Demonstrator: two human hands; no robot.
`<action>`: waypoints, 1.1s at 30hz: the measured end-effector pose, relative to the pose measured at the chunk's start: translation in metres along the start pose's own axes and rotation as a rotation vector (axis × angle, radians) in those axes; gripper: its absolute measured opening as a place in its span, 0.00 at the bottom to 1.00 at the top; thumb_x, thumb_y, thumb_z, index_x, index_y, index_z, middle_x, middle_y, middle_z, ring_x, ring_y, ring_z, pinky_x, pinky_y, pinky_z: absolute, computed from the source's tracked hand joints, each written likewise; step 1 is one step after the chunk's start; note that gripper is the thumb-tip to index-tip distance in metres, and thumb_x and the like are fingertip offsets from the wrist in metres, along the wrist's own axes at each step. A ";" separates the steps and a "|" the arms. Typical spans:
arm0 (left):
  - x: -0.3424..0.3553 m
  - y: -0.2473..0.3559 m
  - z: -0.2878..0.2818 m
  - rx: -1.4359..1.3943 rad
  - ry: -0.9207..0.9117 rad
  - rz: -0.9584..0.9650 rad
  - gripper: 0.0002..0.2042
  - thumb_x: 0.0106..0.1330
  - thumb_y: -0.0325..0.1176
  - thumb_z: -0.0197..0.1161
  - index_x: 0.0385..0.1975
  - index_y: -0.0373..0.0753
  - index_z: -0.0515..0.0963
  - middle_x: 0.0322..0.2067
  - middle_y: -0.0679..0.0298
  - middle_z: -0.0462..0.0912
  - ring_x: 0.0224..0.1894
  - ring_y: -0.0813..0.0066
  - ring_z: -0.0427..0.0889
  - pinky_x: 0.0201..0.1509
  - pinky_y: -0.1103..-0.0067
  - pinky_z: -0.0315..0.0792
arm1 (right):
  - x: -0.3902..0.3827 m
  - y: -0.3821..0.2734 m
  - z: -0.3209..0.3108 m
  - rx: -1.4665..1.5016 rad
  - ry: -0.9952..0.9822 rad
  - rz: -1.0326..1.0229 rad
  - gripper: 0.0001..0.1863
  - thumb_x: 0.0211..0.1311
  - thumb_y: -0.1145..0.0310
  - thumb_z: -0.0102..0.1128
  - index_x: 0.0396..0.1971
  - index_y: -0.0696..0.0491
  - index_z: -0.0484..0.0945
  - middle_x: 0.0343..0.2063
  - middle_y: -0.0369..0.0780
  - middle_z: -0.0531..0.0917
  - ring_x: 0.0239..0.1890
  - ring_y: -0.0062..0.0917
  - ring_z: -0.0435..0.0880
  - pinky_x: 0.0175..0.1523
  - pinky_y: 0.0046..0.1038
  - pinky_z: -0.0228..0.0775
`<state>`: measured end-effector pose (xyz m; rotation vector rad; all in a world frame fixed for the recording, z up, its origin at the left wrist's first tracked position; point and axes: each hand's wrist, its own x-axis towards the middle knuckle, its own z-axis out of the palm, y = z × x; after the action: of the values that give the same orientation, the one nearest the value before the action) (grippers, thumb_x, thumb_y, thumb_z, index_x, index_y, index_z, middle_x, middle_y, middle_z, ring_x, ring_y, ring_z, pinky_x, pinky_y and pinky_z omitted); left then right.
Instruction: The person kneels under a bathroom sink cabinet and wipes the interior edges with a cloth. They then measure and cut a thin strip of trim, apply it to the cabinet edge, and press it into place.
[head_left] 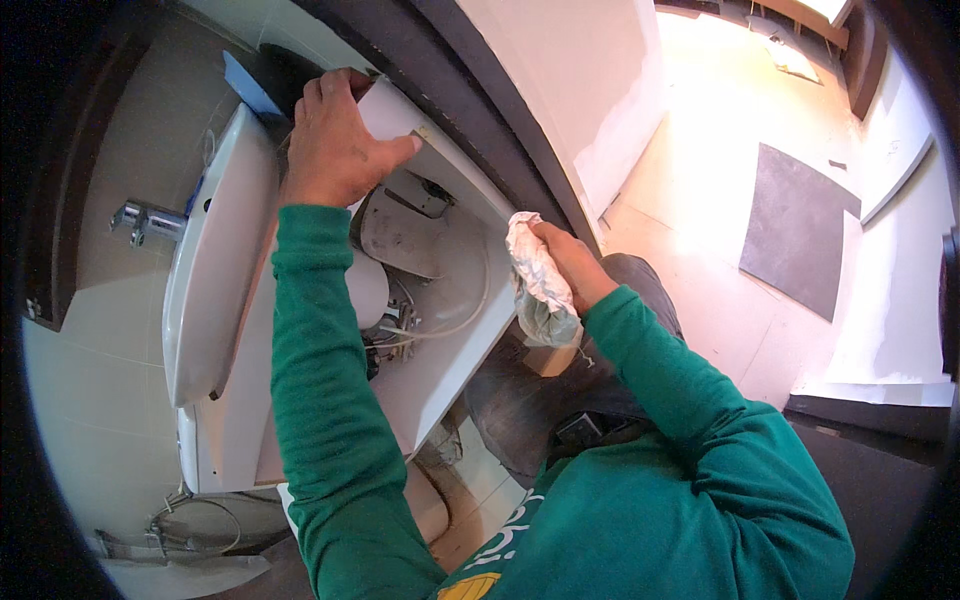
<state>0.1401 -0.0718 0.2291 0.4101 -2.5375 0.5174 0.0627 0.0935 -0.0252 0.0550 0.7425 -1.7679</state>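
Green sweater point(650, 510) fills lower centre. Right hand point(570, 264) closes around crumpled cloth point(535, 275), frame centre: likely light, soft, best gripped bunched mid-length. Left hand point(335, 145), thumb spread, rests on white cabinet point(445, 370), upper left; grip unclear.

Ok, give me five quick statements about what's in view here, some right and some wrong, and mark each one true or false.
1. The right hand holds a crumpled pale cloth. True.
2. The left hand is down on the floor. False: it is up at the upper edge of the open white casing.
3. The sleeves on both arms are red. False: both are green.
4. A silver tap is at the white washbasin, on the left of the picture. True.
5. The flat sheet on the floor at the right is bright yellow. False: it is dark grey.
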 end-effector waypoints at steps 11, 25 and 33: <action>0.002 0.030 0.013 0.333 0.089 -0.071 0.46 0.49 0.65 0.76 0.54 0.29 0.69 0.51 0.46 0.75 0.56 0.44 0.76 0.60 0.58 0.72 | 0.006 0.024 -0.025 -0.274 0.138 -0.096 0.34 0.68 0.50 0.62 0.56 0.67 0.68 0.44 0.50 0.83 0.38 0.33 0.87 0.40 0.33 0.82; -0.004 0.027 0.006 0.258 0.119 -0.031 0.47 0.43 0.66 0.78 0.54 0.32 0.72 0.52 0.47 0.75 0.57 0.46 0.75 0.60 0.55 0.71 | -0.005 0.027 -0.028 -0.901 0.198 -0.476 0.38 0.64 0.53 0.67 0.63 0.62 0.62 0.52 0.60 0.82 0.54 0.49 0.84 0.61 0.40 0.75; 0.001 0.035 0.011 0.241 0.088 -0.218 0.45 0.43 0.59 0.82 0.56 0.36 0.72 0.55 0.51 0.75 0.60 0.49 0.74 0.60 0.55 0.70 | -0.010 0.025 -0.029 -0.951 0.178 -0.538 0.36 0.63 0.54 0.68 0.60 0.63 0.66 0.50 0.57 0.83 0.54 0.45 0.84 0.60 0.38 0.75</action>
<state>0.1213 -0.0459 0.2115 0.7263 -2.3173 0.7419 0.0781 0.1133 -0.0558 -0.6878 1.7834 -1.7254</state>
